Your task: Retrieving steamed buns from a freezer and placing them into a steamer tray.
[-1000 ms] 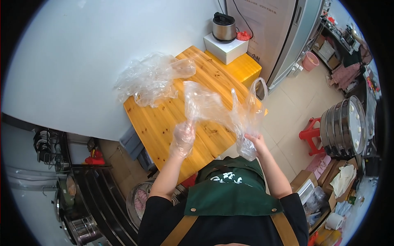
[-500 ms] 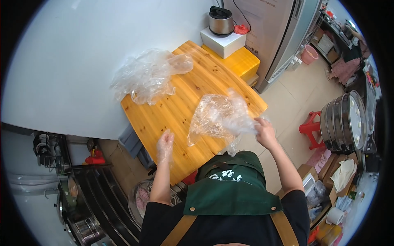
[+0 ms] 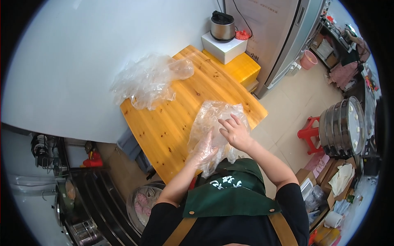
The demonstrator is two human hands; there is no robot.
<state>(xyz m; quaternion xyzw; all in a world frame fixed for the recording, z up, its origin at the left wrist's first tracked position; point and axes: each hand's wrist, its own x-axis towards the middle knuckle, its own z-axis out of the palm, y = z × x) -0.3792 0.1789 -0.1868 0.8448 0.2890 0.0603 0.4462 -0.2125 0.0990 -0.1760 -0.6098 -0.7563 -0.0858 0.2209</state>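
A crumpled clear plastic bag (image 3: 209, 117) lies at the near right part of the wooden table (image 3: 160, 137), its lower end reaching the front edge by my green apron. My left hand (image 3: 206, 148), in a thin clear plastic glove, rests against the bag's near side, fingers stretched forward. Bare and with its fingers spread, my right hand (image 3: 236, 134) is over the bag's right part. Whether it presses on the film is hard to tell. A larger heap of clear plastic bags (image 3: 143, 82) sits at the table's far left, against the wall.
Beyond the table, a metal cooker (image 3: 222, 28) stands on a white box (image 3: 225, 47) atop a yellow one. A fridge (image 3: 271, 45) is behind. To the right, stacked steamers (image 3: 342, 127) are by a red stool (image 3: 310, 133). A person (image 3: 349, 61) works far right.
My right hand has let go of the plastic at the table's right edge and moved left over the bag. My left hand has moved right to meet the bag.
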